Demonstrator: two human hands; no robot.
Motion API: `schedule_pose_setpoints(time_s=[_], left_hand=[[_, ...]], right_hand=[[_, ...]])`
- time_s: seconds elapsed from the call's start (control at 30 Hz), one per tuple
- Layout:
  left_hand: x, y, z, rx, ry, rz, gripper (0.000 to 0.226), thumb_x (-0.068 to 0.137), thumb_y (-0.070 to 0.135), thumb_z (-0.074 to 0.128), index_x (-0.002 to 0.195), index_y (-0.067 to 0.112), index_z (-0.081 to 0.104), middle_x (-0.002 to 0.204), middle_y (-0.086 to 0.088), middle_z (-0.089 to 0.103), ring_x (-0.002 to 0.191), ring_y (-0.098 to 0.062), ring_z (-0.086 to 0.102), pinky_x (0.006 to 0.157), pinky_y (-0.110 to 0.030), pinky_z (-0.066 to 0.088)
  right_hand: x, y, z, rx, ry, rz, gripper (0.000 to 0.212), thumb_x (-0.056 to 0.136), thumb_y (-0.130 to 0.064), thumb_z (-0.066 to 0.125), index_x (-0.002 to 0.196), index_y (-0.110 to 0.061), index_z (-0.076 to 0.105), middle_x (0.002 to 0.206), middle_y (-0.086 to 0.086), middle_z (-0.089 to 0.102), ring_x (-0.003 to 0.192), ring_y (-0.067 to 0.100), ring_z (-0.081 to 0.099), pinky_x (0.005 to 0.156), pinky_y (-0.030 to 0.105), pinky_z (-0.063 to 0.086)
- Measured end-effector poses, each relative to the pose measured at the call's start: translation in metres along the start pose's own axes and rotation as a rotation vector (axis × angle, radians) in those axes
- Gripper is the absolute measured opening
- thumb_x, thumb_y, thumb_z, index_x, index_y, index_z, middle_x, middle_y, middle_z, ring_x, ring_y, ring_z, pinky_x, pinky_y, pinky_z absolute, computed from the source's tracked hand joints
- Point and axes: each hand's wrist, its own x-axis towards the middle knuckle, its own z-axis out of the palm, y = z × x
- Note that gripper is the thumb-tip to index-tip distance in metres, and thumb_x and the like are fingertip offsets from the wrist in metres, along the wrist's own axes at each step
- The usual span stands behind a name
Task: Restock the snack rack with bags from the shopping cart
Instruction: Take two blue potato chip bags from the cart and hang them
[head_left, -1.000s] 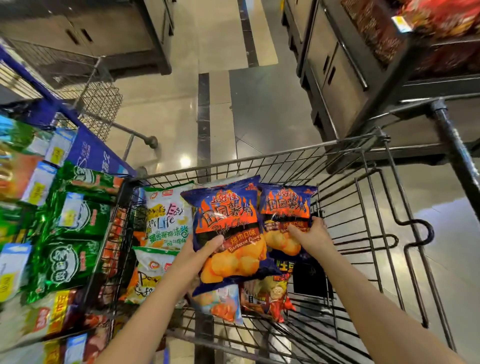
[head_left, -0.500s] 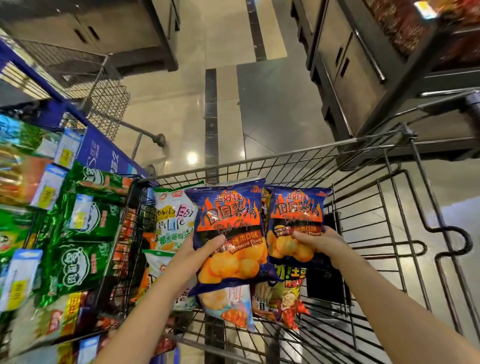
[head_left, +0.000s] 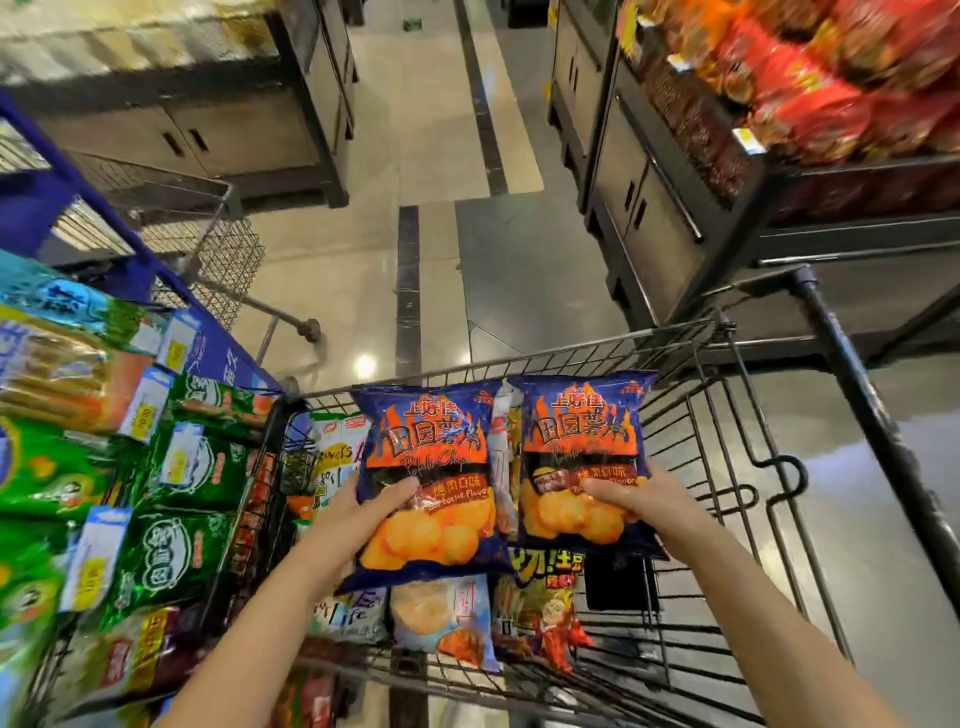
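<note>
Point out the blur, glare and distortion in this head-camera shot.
Head view: left blue chip bag and right blue chip bag read fairly sharp; red bags top right smear with motion blur; a lamp reflection glares on the floor; the wide-angle lens tilts the right-hand cabinet outward.

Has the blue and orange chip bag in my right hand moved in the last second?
Yes. The blue and orange chip bag in the right hand rose toward the wire cart's far rim.

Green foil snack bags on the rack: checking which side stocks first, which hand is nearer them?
Left. The left hand is just right of the green foil snack bags; the right hand is farther right.
</note>
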Motion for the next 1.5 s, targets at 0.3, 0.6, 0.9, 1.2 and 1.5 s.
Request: schedule_pose_setpoints(time_s=[0.3, 0.6, 0.9, 1.2, 1.5], left_hand=[[-0.057, 0.022, -0.045, -0.059, 0.028, 0.129, 0.084, 0.064, 0.065, 0.088, 0.132, 0.032, 0.053, 0.108, 0.006, 0.074, 0.093, -0.02, 0.075, 0.08, -0.037, 0.058], [-0.111, 0.0, -0.087, -0.2, 0.149, 0.19, 0.094, 0.051, 0.074, 0.089, 0.134, 0.043, 0.057, 0.123, 0.005, 0.075, 0.107, -0.024, 0.075, 0.098, -0.053, 0.057], [-0.201, -0.047, -0.05, -0.384, 0.491, 0.203, 0.068, 0.069, 0.055, 0.09, 0.129, 0.041, 0.06, 0.118, 0.01, 0.076, 0.1, -0.012, 0.076, 0.082, -0.034, 0.059], [-0.324, -0.12, 0.033, -0.566, 0.871, 0.174, 0.086, 0.051, 0.062, 0.094, 0.123, 0.027, 0.066, 0.111, -0.004, 0.079, 0.094, -0.022, 0.078, 0.065, -0.026, 0.061], [-0.481, -0.221, 0.11, -0.756, 1.291, 0.101, 0.095, 0.043, 0.07, 0.093, 0.125, 0.028, 0.065, 0.11, -0.005, 0.08, 0.095, -0.027, 0.078, 0.077, -0.039, 0.061]], right_hand=[[-0.076, -0.046, 0.019, 0.08, -0.091, -0.115, 0.087, 0.055, -0.037, 0.099, 0.13, -0.018, 0.06, 0.111, 0.008, 0.078, 0.1, 0.028, 0.076, 0.082, 0.042, 0.061], [-0.09, -0.102, 0.068, 0.048, -0.268, -0.211, 0.068, 0.068, -0.039, 0.093, 0.127, -0.02, 0.064, 0.111, 0.009, 0.078, 0.1, 0.031, 0.076, 0.091, 0.048, 0.059], [-0.074, -0.122, 0.096, -0.148, -0.567, -0.277, 0.055, 0.076, -0.033, 0.083, 0.126, -0.021, 0.063, 0.108, 0.005, 0.079, 0.098, 0.027, 0.077, 0.091, 0.046, 0.059], [-0.099, -0.084, 0.151, -0.363, -0.874, -0.281, 0.041, 0.076, -0.03, 0.084, 0.111, -0.031, 0.064, 0.091, -0.01, 0.08, 0.08, 0.009, 0.077, 0.068, 0.024, 0.059], [-0.218, -0.02, 0.232, -0.553, -1.269, -0.289, 0.05, 0.077, -0.031, 0.088, 0.121, -0.02, 0.067, 0.091, -0.003, 0.079, 0.078, -0.001, 0.075, 0.066, 0.014, 0.057]])
